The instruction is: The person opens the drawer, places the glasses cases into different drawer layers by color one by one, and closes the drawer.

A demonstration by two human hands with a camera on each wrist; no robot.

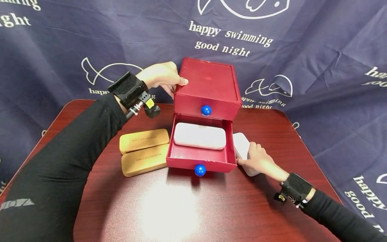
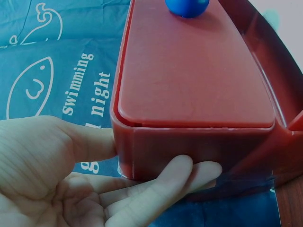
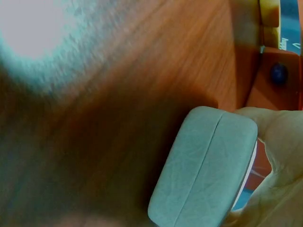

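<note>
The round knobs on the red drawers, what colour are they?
The upper knob and lower knob are blue, seen best in the head view.

It looks like a staged tabletop corner: printed cloth (image 1: 169, 37) hangs behind a table (image 1: 229, 205), hiding the room's kind.

Left hand (image 1: 161, 75) raised, right hand (image 1: 259, 159) gripping lower down

The black-sleeved left arm (image 1: 69, 158) slants in from 8 o'clock, its hand at 11; the wrist (image 1: 145, 79) bends so the left thumb (image 1: 182, 81) points toward 3 o'clock, apart from nearly straight left fingers (image 2: 165, 182). The right arm (image 1: 335, 213), sleeved alike, enters from 4 o'clock, aimed at 10, the right thumb (image 1: 241, 162) opposite curled right fingers (image 1: 253, 147).
</note>
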